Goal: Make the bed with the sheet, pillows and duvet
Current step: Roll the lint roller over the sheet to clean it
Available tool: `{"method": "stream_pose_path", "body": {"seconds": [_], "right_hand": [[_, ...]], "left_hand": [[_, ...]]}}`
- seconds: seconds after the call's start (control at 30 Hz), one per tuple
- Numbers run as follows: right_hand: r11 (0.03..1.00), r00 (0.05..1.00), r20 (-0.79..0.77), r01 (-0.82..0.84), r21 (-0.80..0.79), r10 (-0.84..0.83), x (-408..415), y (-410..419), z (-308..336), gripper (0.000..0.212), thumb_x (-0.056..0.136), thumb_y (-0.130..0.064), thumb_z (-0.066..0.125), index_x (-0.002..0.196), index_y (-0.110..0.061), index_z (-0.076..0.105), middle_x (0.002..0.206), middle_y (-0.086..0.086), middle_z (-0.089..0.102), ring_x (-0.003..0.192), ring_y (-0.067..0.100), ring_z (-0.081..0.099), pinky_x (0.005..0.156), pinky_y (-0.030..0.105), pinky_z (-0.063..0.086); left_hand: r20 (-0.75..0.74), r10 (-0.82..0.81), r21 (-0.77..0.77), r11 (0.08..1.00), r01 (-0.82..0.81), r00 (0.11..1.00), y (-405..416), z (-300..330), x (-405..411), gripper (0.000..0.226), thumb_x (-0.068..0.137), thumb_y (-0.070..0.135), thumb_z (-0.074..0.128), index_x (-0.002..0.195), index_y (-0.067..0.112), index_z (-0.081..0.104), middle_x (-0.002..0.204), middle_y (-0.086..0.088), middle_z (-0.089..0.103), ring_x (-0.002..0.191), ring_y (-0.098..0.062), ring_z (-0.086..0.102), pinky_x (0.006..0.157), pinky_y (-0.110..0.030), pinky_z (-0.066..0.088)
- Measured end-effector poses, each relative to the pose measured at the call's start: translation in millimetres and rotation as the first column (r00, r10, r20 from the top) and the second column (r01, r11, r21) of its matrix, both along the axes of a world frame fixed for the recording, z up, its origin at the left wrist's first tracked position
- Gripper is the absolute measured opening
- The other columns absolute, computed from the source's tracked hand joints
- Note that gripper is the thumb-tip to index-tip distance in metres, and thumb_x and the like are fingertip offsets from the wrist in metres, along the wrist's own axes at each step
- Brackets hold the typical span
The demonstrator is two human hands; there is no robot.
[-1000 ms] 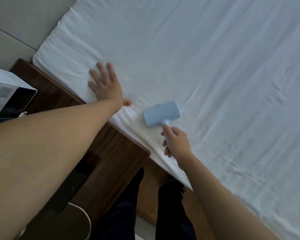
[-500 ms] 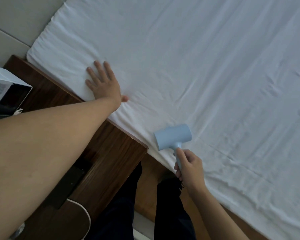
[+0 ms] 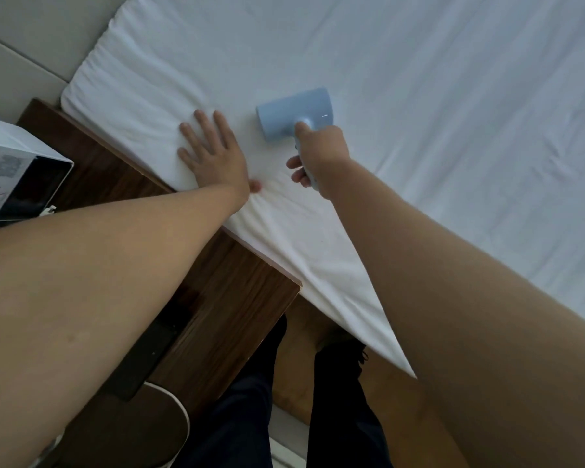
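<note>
Left hand (image 3: pixel 213 157) flat on wrinkled white sheet (image 3: pixel 419 96), right hand (image 3: pixel 318 153) gripping blue handheld device (image 3: pixel 296 113), beside wooden nightstand (image 3: pixel 223 292).

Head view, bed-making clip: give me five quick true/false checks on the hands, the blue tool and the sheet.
1. The left hand lies flat, fingers spread, on the white sheet. True.
2. The right hand is empty. False: it grips the handle of the light blue handheld tool.
3. The tool's head is over the wooden bedside table. False: it is over the sheet, beside the left hand.
4. The sheet shows wrinkles near the mattress edge. True.
5. Pillows and a duvet lie on the bed. False: only the sheet is visible in this view.
</note>
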State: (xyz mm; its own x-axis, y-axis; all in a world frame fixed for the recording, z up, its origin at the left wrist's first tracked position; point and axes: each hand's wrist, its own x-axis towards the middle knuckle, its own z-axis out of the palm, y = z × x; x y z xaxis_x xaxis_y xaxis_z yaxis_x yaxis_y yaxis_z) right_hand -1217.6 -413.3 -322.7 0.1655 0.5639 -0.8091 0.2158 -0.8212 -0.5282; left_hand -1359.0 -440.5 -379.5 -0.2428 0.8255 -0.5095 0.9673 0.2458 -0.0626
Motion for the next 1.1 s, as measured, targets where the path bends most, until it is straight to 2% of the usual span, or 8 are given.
{"method": "stream_pose_path", "body": {"seconds": [0.17, 0.3, 0.43, 0.6, 0.73, 0.83, 0.97, 1.1], "right_hand": [[0.993, 0.993, 0.084, -0.073, -0.089, 0.08, 23.2, -69.2, 3.6, 0.036, 0.099, -0.032, 0.043, 0.108, 0.0, 0.056, 0.061, 0.008, 0.064, 0.031, 0.017, 0.051, 0.036, 0.02, 0.035], [0.979, 0.995, 0.06, -0.064, -0.191, 0.077, 61.8, -164.6, 13.7, 0.034, 0.099, -0.034, 0.046, 0.101, -0.002, 0.056, 0.061, 0.011, 0.065, 0.033, 0.02, 0.049, 0.038, 0.024, 0.035], [0.953, 0.99, 0.104, -0.063, -0.295, 0.097, 95.3, -257.6, 21.2, 0.031, 0.099, -0.038, 0.05, 0.098, -0.008, 0.056, 0.056, 0.009, 0.062, 0.033, 0.021, 0.048, 0.036, 0.023, 0.033], [0.945, 0.99, 0.132, 0.002, -0.328, 0.044, 118.5, -319.2, 32.3, 0.037, 0.097, -0.042, 0.056, 0.082, -0.008, 0.056, 0.052, 0.006, 0.057, 0.039, 0.022, 0.049, 0.042, 0.03, 0.037], [0.975, 0.993, 0.119, 0.03, -0.222, -0.003, 117.5, -303.2, 45.8, 0.038, 0.098, -0.042, 0.057, 0.08, -0.009, 0.059, 0.052, 0.008, 0.055, 0.039, 0.023, 0.048, 0.042, 0.031, 0.037], [0.993, 0.996, 0.068, 0.065, -0.101, -0.059, 99.7, -257.1, 51.9, 0.031, 0.101, -0.038, 0.054, 0.086, -0.012, 0.061, 0.053, 0.009, 0.055, 0.04, 0.022, 0.047, 0.04, 0.028, 0.036], [0.993, 0.993, -0.044, 0.112, 0.031, -0.11, 59.9, -154.9, 36.2, 0.025, 0.101, -0.033, 0.052, 0.094, -0.01, 0.059, 0.061, 0.011, 0.059, 0.04, 0.02, 0.048, 0.039, 0.026, 0.036], [0.985, 0.993, -0.109, 0.069, 0.159, -0.052, 13.0, -30.6, 14.8, 0.026, 0.1, -0.027, 0.047, 0.095, -0.005, 0.059, 0.064, 0.01, 0.062, 0.035, 0.016, 0.05, 0.037, 0.021, 0.033]], "left_hand": [[0.029, 0.008, -0.031, 1.0, -0.007, 1.0, 2.2, 1.2, -0.6, 0.14, 0.07, 0.055, 0.081, 0.153, 0.007, -0.021, 0.16, -0.022, -0.023, 0.146, -0.048, -0.014, 0.119, -0.06, 0.008], [0.021, 0.001, -0.049, 0.999, 0.0, 1.0, 2.6, 4.4, -2.0, 0.14, 0.07, 0.056, 0.08, 0.152, 0.007, -0.022, 0.159, -0.023, -0.024, 0.146, -0.048, -0.014, 0.119, -0.06, 0.008], [0.01, -0.009, -0.053, 0.999, 0.01, 1.0, 2.0, 4.5, -0.8, 0.14, 0.07, 0.057, 0.08, 0.152, 0.007, -0.022, 0.159, -0.023, -0.023, 0.146, -0.048, -0.013, 0.119, -0.06, 0.009], [-0.008, -0.013, -0.059, 0.998, 0.013, 1.0, 2.3, 4.5, -0.8, 0.141, 0.07, 0.058, 0.08, 0.152, 0.007, -0.022, 0.16, -0.022, -0.023, 0.147, -0.048, -0.013, 0.119, -0.06, 0.01], [-0.016, -0.016, -0.06, 0.998, 0.015, 1.0, 3.3, 5.3, 0.1, 0.141, 0.07, 0.058, 0.08, 0.152, 0.007, -0.022, 0.16, -0.022, -0.022, 0.147, -0.048, -0.012, 0.119, -0.059, 0.011], [-0.016, -0.004, -0.054, 0.999, 0.003, 1.0, 3.6, 6.3, 0.0, 0.14, 0.07, 0.057, 0.08, 0.152, 0.007, -0.021, 0.16, -0.022, -0.022, 0.147, -0.048, -0.012, 0.119, -0.059, 0.01], [-0.006, 0.007, -0.055, 0.998, -0.008, 1.0, 3.7, 6.2, -0.2, 0.139, 0.071, 0.055, 0.08, 0.153, 0.008, -0.021, 0.16, -0.021, -0.023, 0.147, -0.047, -0.013, 0.12, -0.059, 0.009], [-0.002, 0.01, -0.028, 1.0, -0.01, 1.0, 2.8, 0.2, 0.5, 0.139, 0.071, 0.054, 0.081, 0.152, 0.007, -0.021, 0.16, -0.022, -0.022, 0.147, -0.048, -0.013, 0.119, -0.06, 0.01]]}}
